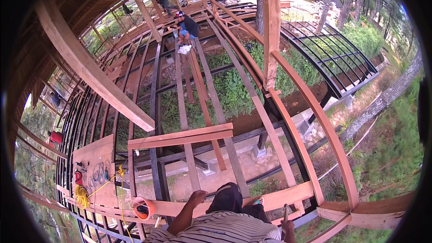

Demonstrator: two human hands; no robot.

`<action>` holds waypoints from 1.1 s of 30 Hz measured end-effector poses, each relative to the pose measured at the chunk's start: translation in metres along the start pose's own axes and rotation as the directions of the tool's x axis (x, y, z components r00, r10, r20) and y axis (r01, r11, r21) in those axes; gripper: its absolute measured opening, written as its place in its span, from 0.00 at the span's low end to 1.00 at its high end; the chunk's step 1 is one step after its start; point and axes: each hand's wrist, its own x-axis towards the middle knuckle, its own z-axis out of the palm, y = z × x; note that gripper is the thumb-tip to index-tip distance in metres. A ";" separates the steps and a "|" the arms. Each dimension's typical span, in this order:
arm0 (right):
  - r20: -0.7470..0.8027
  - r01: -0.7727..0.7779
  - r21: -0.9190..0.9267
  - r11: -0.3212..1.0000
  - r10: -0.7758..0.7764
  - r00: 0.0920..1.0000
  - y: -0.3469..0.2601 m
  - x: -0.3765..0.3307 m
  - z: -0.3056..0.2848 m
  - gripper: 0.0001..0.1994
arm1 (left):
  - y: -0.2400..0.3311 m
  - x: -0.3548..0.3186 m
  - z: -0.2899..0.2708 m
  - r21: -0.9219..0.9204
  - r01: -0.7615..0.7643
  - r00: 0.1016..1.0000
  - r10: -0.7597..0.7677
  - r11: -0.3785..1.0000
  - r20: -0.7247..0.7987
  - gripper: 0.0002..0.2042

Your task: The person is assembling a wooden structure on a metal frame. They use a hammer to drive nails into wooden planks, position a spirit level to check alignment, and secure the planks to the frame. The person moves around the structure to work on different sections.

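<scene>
I sit on a wooden beam [288, 196] high in a timber and steel frame. My left hand [198, 197] is curled beside my dark-clad knee [225, 197]; what it holds, if anything, is too small to tell. My right hand [288, 226], at the lower edge right of my striped shirt, is closed around a slim upright tool handle [285, 212] whose kind I cannot make out. A sandalled foot [258, 201] rests on the beam between them. Left of my left arm, an orange rounded container [144, 209] with dark things inside sits against the beam.
Short planks [180, 137] lie across long joists [183, 108], with open gaps over plants and soil. A plywood sheet [96, 157] at left bears cords, tools and coiled yellow rope [82, 196]. A co-worker [186, 26] sits farther off. A curved beam [319, 117] rises at right.
</scene>
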 end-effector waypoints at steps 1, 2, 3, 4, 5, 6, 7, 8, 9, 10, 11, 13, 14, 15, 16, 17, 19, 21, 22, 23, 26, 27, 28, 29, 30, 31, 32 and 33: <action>-0.008 0.007 -0.053 0.999 -0.007 1.000 -0.002 0.018 -0.012 0.32 | 0.000 -0.010 0.013 0.029 0.050 0.998 -0.049 0.998 -0.039 0.22; -0.004 0.016 -0.004 1.000 -0.016 1.000 -0.006 0.031 -0.027 0.32 | -0.008 -0.016 0.022 -0.003 0.082 0.995 -0.082 0.997 -0.049 0.21; -0.036 -0.019 0.007 1.000 0.019 0.999 -0.009 0.046 -0.035 0.29 | -0.020 -0.019 0.031 -0.030 0.111 0.992 -0.113 0.993 -0.051 0.21; -0.109 0.109 0.056 0.992 -0.103 0.989 -0.003 0.063 -0.039 0.30 | -0.030 -0.020 0.039 -0.059 0.135 0.989 -0.138 0.989 -0.052 0.21; -0.097 0.048 0.026 0.999 -0.045 0.994 -0.003 0.087 -0.040 0.32 | -0.041 -0.018 0.043 -0.056 0.163 0.987 -0.164 0.985 -0.005 0.20; -0.055 0.006 -0.044 0.999 -0.009 0.998 -0.003 0.099 -0.046 0.34 | -0.063 -0.017 0.047 -0.060 0.208 0.978 -0.207 0.976 0.021 0.20; -0.095 0.039 0.034 0.999 -0.035 0.995 -0.010 0.113 -0.048 0.35 | -0.077 -0.008 0.041 0.278 -0.203 0.979 0.188 0.939 0.079 0.20; -0.143 0.119 0.106 0.987 -0.103 0.984 -0.031 0.107 -0.054 0.33 | -0.099 -0.007 0.039 0.522 -0.553 0.829 0.492 0.649 0.266 0.20; -0.133 0.108 0.061 0.992 -0.099 0.986 -0.039 0.100 -0.060 0.31 | -0.111 -0.012 0.043 0.515 -0.358 0.933 0.318 0.779 0.168 0.21; -0.128 0.119 0.125 0.985 -0.103 0.986 -0.053 0.094 -0.063 0.30 | -0.119 -0.013 0.043 0.493 -0.137 0.991 0.117 0.859 0.072 0.23; -0.139 0.112 0.143 0.983 -0.092 0.986 -0.092 0.063 -0.077 0.30 | -0.128 -0.022 0.044 0.551 -0.165 0.984 0.175 0.818 0.034 0.26; -0.114 0.090 0.151 0.984 -0.073 0.991 -0.054 0.087 -0.054 0.30 | -0.073 -0.010 0.050 0.430 -0.203 0.976 0.149 0.880 0.156 0.20; -0.139 0.170 0.145 0.975 -0.150 0.979 -0.051 0.089 -0.044 0.29 | -0.066 -0.013 0.054 0.318 -0.310 0.950 0.282 0.896 0.131 0.19; -0.129 0.221 0.077 0.972 -0.210 0.969 -0.057 0.085 -0.040 0.28 | -0.070 -0.008 0.054 0.266 -0.320 0.947 0.305 0.909 0.098 0.18; -0.119 0.263 0.017 0.965 -0.259 0.959 -0.066 0.073 -0.038 0.27 | -0.066 -0.002 0.054 0.219 -0.333 0.943 0.324 0.917 0.074 0.17; -0.077 0.265 0.044 0.963 -0.261 0.962 -0.068 0.072 -0.032 0.27 | -0.063 0.001 0.050 0.180 -0.257 0.966 0.253 0.949 0.046 0.17; 0.025 0.270 -0.029 0.962 -0.270 0.963 -0.073 0.064 -0.026 0.27 | -0.040 0.007 0.045 0.090 -0.020 1.000 0.019 0.996 0.005 0.18; 0.089 0.276 -0.114 0.954 -0.267 0.960 -0.072 0.067 -0.007 0.28 | -0.022 0.016 0.032 0.124 0.137 0.990 -0.137 0.983 -0.007 0.21; 0.110 0.252 -0.155 0.955 -0.237 0.965 -0.075 0.070 0.000 0.29 | -0.016 0.022 0.027 0.055 0.178 0.982 -0.173 0.983 -0.075 0.21; 0.119 0.257 -0.159 0.953 -0.240 0.963 -0.074 0.072 0.004 0.30 | -0.008 0.026 0.026 -0.020 0.164 0.980 -0.166 0.986 -0.111 0.20; 0.164 0.256 -0.207 0.944 -0.224 0.961 -0.098 0.087 0.007 0.31 | 0.001 0.039 0.013 -0.192 0.185 0.968 -0.212 0.964 -0.135 0.20; 0.174 0.249 -0.198 0.948 -0.215 0.961 -0.107 0.095 0.007 0.32 | -0.002 0.049 0.007 -0.177 0.223 0.965 -0.242 0.959 -0.098 0.20; 0.185 0.243 -0.193 0.951 -0.208 0.960 -0.115 0.108 0.008 0.32 | -0.013 0.059 -0.001 -0.163 0.261 0.960 -0.274 0.952 -0.062 0.20; 0.221 0.247 -0.221 0.943 -0.198 0.955 -0.131 0.117 0.008 0.32 | -0.050 0.074 -0.012 -0.143 0.280 0.955 -0.291 0.949 -0.062 0.20; 0.238 0.240 -0.249 0.938 -0.180 0.954 -0.147 0.130 0.005 0.32 | -0.043 0.100 -0.012 -0.117 0.292 0.953 -0.299 0.949 -0.045 0.21; 0.268 0.234 -0.286 0.929 -0.157 0.951 -0.161 0.140 0.003 0.33 | -0.034 0.130 -0.018 -0.128 0.307 0.947 -0.316 0.943 -0.058 0.20; 0.289 0.237 -0.325 0.915 -0.142 0.947 -0.182 0.156 -0.001 0.33 | -0.019 0.157 -0.023 -0.145 0.314 0.942 -0.327 0.938 -0.072 0.19; 0.308 0.242 -0.361 0.901 -0.130 0.942 -0.205 0.173 -0.006 0.34 | -0.004 0.182 -0.028 -0.161 0.323 0.937 -0.339 0.933 -0.086 0.19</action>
